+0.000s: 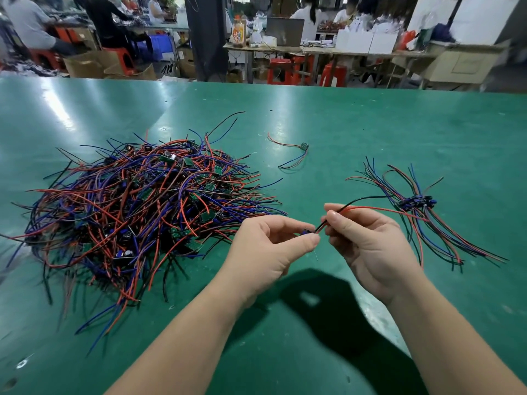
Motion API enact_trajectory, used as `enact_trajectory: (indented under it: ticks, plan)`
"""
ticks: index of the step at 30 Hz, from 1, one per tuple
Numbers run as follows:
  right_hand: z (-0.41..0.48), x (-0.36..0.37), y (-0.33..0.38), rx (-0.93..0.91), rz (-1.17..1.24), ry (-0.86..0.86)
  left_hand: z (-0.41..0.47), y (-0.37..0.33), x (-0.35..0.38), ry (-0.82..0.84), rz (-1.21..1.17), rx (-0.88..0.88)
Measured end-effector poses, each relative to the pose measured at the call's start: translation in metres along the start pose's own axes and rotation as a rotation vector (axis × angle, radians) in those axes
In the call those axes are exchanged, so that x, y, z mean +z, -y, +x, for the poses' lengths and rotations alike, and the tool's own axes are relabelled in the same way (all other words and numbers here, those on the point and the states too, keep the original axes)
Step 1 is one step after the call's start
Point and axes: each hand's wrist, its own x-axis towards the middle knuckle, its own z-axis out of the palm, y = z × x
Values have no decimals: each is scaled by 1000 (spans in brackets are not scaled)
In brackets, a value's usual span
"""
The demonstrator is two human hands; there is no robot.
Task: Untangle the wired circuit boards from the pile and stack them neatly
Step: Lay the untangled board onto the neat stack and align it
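Observation:
A big tangled pile (137, 206) of small green circuit boards with red, blue and black wires lies on the left of the green table (356, 124). My left hand (268, 246) pinches one small board (307, 231) between thumb and fingers, just right of the pile. My right hand (368, 240) grips that board's red and black wires (359, 205) close to the board; they trail off to the right. A neat stack of boards (417, 203) with wires fanned out lies at the right.
A single wired board (304, 146) lies alone behind my hands, mid-table. Beyond the table's far edge are other benches, red stools (281, 71), cardboard boxes and seated people.

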Motion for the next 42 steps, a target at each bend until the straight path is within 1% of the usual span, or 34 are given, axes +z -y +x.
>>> enact_trajectory:
  ticks: [3,13,17,22,24,27,29,31,34,38,42]
  plan:
    - [0,0,1,26,0,17,0,2,2,-8,40,-7]
    - [-1,1,-4,115,-110,80,1,7,0,26,-66,-186]
    - [4,-9,5,93,-102,21,1,7,-1,75,-59,-189]
    - [14,-28,16,13,-70,-123,0,11,2,118,-25,-206]
    - [17,-34,17,16,-34,-147,1,12,4,118,-15,-201]
    - [19,-35,17,18,36,-118,1,12,5,108,20,-168]
    - [20,-35,19,0,79,-127,2,13,3,94,52,-143]
    - [21,-38,24,-16,119,-192,4,15,0,79,112,-114]
    - [24,-43,26,13,151,-270,5,19,-2,71,182,-90]
    - [24,-43,25,55,214,-253,6,23,-2,65,268,-70]
    - [25,-44,25,76,190,-241,8,23,-6,40,308,-41]
